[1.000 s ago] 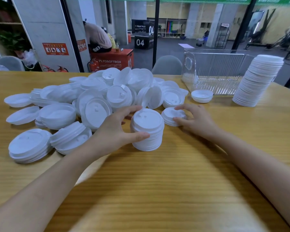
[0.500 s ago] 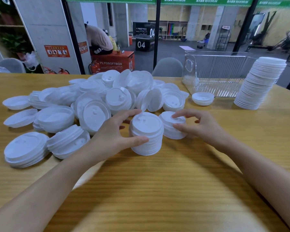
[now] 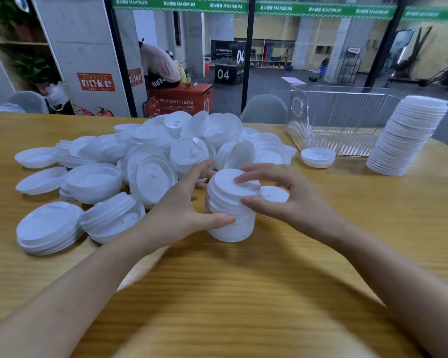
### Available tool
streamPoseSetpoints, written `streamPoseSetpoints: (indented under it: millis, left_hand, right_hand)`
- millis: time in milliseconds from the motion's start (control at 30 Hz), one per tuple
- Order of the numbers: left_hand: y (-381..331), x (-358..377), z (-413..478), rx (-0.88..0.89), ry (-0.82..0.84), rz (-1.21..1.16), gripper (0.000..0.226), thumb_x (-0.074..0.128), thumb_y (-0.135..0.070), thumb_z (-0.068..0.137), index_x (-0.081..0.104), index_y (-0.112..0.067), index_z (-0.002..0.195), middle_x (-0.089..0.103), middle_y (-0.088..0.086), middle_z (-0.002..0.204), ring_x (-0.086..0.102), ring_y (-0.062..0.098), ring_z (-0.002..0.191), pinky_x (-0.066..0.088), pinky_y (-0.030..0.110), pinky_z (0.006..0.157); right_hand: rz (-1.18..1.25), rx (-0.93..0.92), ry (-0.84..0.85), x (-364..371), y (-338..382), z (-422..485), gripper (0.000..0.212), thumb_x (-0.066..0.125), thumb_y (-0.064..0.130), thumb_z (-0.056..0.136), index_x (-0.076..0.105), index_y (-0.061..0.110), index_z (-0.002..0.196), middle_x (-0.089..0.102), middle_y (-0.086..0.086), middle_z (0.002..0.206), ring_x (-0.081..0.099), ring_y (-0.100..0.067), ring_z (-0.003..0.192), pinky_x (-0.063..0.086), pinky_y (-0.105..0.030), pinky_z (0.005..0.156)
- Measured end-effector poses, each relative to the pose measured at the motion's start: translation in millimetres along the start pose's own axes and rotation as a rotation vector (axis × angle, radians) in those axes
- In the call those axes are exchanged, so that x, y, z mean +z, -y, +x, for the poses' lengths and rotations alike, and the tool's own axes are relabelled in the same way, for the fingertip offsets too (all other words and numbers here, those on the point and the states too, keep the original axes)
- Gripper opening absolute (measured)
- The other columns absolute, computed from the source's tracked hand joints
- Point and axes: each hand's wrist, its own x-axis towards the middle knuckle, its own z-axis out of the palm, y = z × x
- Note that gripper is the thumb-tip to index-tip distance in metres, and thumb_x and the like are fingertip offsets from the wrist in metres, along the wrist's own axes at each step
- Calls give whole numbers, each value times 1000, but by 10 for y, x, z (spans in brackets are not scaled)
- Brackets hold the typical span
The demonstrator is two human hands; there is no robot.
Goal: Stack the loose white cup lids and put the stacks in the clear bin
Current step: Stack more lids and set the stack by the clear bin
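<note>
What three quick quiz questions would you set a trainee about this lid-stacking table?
1. True or false: the clear bin already holds stacked lids.
2. The tall stack stands: A in the bin, B on the table beside it, C on the floor.
3. Which hand wraps the short stack's side?
Key: 1 false; 2 B; 3 the left hand.

Two hands, a left hand (image 3: 181, 210) and a right hand (image 3: 290, 200), over one tabletop (image 3: 243, 293). One clear bin (image 3: 347, 120). One tall stack (image 3: 409, 135) of white lids, one short stack (image 3: 228, 215), and one heap of loose lids (image 3: 150, 156), too many to count.
</note>
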Motion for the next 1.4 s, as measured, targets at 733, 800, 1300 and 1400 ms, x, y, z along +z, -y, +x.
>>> streamPoseSetpoints:
  millis: [733, 800, 1300, 1400]
  left_hand:
    - [19, -28, -3, 0, -3, 3, 83, 75, -62, 55, 50, -43, 132, 56, -31, 125, 48, -9, 120, 39, 18, 96]
    - [22, -18, 0, -1, -2, 1, 82, 75, -62, 55, 48, -45, 130, 54, -33, 126, 47, -11, 120, 39, 18, 97]
    - [13, 7, -4, -14, 11, -4, 81, 82, -54, 58, 47, -45, 131, 54, -31, 125, 48, -9, 119, 42, 25, 104]
    - [10, 14, 2, -10, 0, -22, 99, 81, -57, 52, 36, -45, 139, 51, -38, 119, 48, -12, 117, 40, 20, 101]
  right_hand:
    - [-391, 252, 72, -237, -657, -111, 57, 53, 77, 64, 47, 57, 116, 50, 18, 134, 35, -11, 123, 28, -40, 111]
    - [-447, 288, 132, -239, -698, -100, 58, 54, 79, 63, 44, 59, 116, 47, 17, 136, 32, -10, 117, 27, -40, 111]
    - [-11, 164, -117, -238, -374, -77, 32, 63, 45, 91, 60, 42, 123, 60, 27, 123, 53, -3, 114, 40, -23, 92]
    - [32, 73, -80, -191, -188, -85, 35, 62, 46, 84, 60, 45, 119, 61, 26, 121, 53, 0, 115, 39, -23, 94]
